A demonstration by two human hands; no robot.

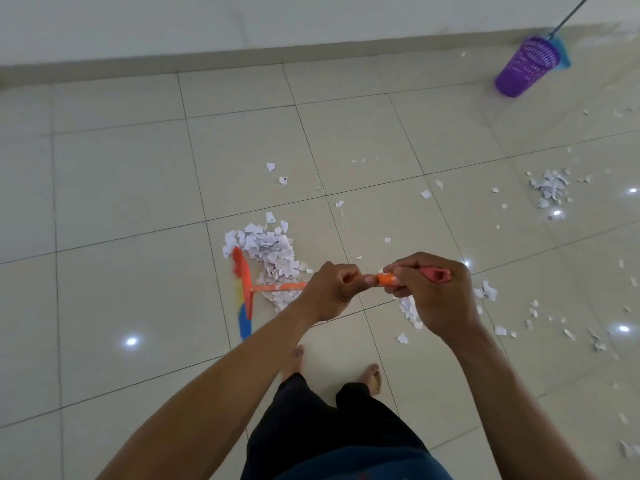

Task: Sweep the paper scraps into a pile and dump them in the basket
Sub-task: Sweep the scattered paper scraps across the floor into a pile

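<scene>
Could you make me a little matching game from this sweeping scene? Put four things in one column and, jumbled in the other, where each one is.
Things:
1. broom
2. basket
3. large scrap pile
4. small scrap pile

Places:
a. on the floor far to the right, apart from the broom
b. gripped by the left hand and right hand
c. near the far wall, top right
d. right beside the broom head

Pairs: 1-b, 2-c, 3-d, 4-a
</scene>
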